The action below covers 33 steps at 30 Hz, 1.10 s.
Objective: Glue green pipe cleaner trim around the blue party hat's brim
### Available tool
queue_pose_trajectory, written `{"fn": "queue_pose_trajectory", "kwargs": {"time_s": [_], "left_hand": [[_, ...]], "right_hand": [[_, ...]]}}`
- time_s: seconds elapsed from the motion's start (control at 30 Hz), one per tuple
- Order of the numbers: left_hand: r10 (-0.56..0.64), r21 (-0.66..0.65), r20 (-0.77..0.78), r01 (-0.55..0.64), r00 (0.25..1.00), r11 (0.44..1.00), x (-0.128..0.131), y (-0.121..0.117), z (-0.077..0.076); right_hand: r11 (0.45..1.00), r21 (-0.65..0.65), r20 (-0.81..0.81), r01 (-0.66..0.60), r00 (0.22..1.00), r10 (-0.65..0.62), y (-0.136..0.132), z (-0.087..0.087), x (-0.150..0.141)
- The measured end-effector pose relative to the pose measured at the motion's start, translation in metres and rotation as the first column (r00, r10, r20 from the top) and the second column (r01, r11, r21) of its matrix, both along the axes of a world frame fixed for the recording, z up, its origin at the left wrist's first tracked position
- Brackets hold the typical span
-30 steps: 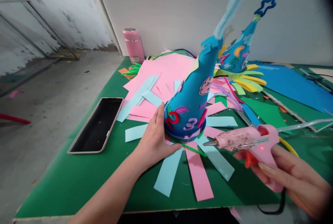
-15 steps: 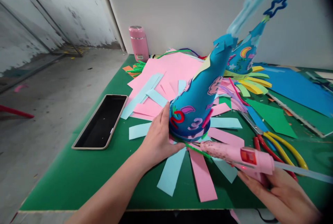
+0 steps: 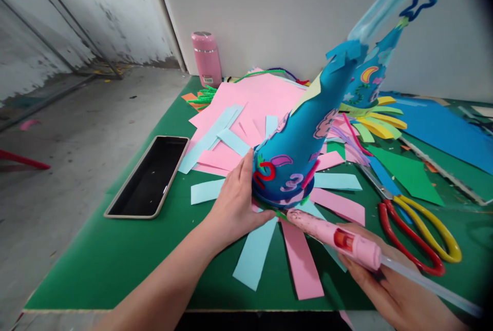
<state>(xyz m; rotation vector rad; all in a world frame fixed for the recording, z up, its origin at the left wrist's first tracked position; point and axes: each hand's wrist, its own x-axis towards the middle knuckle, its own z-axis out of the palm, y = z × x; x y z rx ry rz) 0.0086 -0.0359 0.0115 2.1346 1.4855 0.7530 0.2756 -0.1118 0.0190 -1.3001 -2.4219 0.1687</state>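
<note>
A blue paper cone hat point(image 3: 304, 141) with stuck-on shapes and numbers stands in the middle, tilted to the right in view. Pink and light-blue paper strips point(image 3: 302, 264) fan out around its base. My left hand point(image 3: 236, 200) steadies the cone at its lower left, thumb along the front of the base. In my right hand point(image 3: 381, 274) is a pink hot glue gun point(image 3: 335, 236) with a clear glue stick out of its back. Its nozzle end is at the front of the base, by a green pipe cleaner point(image 3: 283, 215); the very tip is hard to see.
A phone point(image 3: 148, 177) lies at the left, with a pink bottle point(image 3: 207, 59) behind. Scissors point(image 3: 414, 228) rest at the right. Farther back are pink paper sheets point(image 3: 254, 95), a second decorated cone point(image 3: 370, 79) and blue paper point(image 3: 442, 125).
My right hand has brought the glue gun leftward and turned it, its back end lower. The cone shifts slightly right in view; my left hand stays on it.
</note>
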Motion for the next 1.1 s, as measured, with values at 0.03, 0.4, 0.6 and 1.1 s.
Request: {"fn": "queue_pose_trajectory", "kwargs": {"time_s": [0.03, 0.4, 0.6, 1.1], "left_hand": [[-0.001, -0.008, -0.003, 0.001, 1.0, 1.0, 0.0, 0.0, 0.0], [0.004, -0.018, -0.023, -0.004, 1.0, 1.0, 0.001, 0.0, 0.001], [0.011, -0.033, -0.035, -0.012, 0.999, 0.999, 0.001, 0.001, 0.002], [0.009, -0.043, -0.019, -0.01, 1.0, 0.999, 0.0, 0.001, 0.002]], "right_hand": [[1.0, 0.002, 0.002, -0.009, 1.0, 0.009, 0.001, 0.001, -0.001], [0.986, -0.16, -0.003, 0.039, 0.999, -0.04, -0.003, -0.015, 0.002], [0.988, -0.152, 0.01, 0.026, 1.0, -0.025, -0.001, -0.012, 0.0], [0.966, -0.255, -0.041, 0.047, 0.997, -0.059, -0.003, -0.015, 0.002]]}}
